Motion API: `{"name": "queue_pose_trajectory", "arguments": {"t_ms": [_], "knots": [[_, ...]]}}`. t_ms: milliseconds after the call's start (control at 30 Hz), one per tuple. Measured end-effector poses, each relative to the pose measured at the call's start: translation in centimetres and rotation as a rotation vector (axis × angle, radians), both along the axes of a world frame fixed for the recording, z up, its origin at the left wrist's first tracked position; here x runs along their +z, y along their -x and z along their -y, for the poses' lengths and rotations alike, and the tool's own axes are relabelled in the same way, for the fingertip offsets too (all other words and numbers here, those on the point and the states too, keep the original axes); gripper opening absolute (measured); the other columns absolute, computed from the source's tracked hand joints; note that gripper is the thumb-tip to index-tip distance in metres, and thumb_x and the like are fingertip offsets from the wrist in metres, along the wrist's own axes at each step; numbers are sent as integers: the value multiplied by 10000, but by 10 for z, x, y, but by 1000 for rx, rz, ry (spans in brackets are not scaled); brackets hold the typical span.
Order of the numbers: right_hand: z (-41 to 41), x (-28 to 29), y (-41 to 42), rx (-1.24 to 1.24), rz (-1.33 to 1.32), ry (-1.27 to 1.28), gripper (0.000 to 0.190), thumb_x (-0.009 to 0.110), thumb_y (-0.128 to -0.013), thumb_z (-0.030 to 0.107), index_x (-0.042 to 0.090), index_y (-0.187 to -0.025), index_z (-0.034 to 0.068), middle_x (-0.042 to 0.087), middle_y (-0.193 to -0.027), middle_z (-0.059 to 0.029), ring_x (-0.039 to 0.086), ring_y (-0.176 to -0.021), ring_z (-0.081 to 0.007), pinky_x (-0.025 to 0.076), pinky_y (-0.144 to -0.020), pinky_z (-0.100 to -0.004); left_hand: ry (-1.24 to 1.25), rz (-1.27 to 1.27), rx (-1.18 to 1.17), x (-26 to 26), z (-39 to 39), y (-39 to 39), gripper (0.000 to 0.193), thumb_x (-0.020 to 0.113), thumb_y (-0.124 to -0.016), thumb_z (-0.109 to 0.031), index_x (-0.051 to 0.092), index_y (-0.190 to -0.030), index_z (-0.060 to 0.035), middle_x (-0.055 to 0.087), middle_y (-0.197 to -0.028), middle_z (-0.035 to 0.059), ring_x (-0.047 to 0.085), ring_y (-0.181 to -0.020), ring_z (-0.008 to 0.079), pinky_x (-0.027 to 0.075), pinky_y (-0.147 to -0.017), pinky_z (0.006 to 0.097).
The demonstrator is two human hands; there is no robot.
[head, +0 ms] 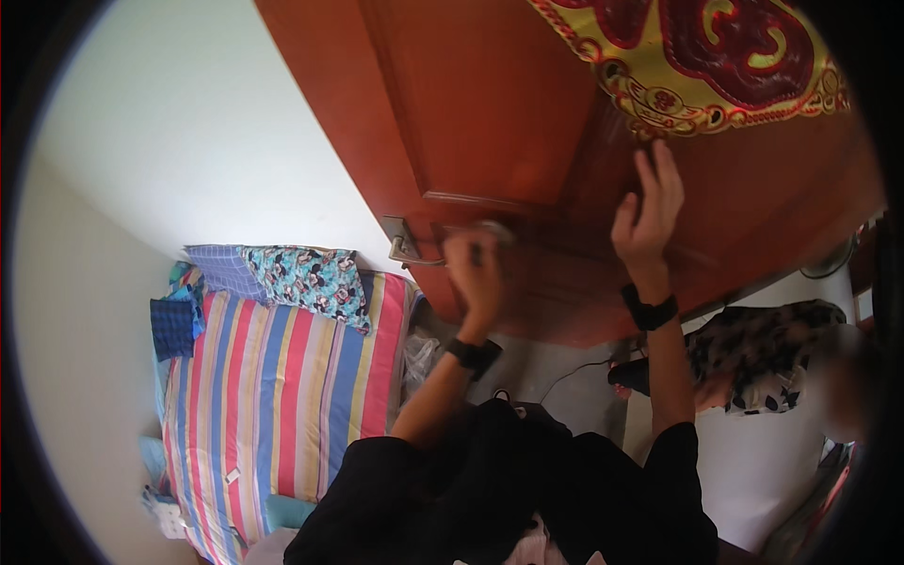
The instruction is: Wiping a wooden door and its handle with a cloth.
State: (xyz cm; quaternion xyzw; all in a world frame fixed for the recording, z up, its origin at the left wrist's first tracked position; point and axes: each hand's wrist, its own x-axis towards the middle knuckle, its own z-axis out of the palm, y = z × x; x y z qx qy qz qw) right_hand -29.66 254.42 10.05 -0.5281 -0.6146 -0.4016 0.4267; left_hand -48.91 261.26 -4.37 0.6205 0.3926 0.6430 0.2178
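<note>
A reddish-brown wooden door [494, 99] stands before me, with a metal lever handle [406, 247] near its left edge. Just right of the handle is my left hand [477, 272], blurred and with bent fingers; a round, shiny shape shows at its fingertips, too blurred to name, and I cannot tell whether the hand grips it. My right hand [648, 212] is raised against or close to the door panel, fingers apart and holding nothing. Its fingertips reach the lower tip of a gold and red decoration [664, 99] on the door. Both wrists wear black bands.
On the left is a bed with a striped cover [282, 395], patterned pillows [311, 282] and folded dark cloth [171, 328]. A clear plastic bag [420, 360] lies beside it. A thin cable [572, 371] crosses the floor. Another person [770, 353] in patterned clothing is at the right.
</note>
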Motion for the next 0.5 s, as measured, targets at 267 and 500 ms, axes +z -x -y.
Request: {"name": "queue_pose_trajectory", "arguments": {"t_ms": [267, 500], "knots": [[5, -63, -74, -386, 61, -36, 487, 434, -866, 228, 485, -1323, 68, 367, -1411, -204, 339, -1304, -366, 242, -1051, -502, 253, 163, 198, -14, -17, -29, 234, 525, -932, -199, 477, -972, 27, 505, -911, 164, 514, -867, 289, 400, -803, 397], [-5, -85, -71, -404, 106, -76, 482, 394, -889, 304, 527, -1285, 62, 416, -1374, -211, 363, -1291, -359, 247, -1053, -489, 158, 118, 36, -25, 34, -93, 184, 491, -942, -149, 451, -992, 24, 474, -990, 181, 480, -973, 300, 375, -834, 404]]}}
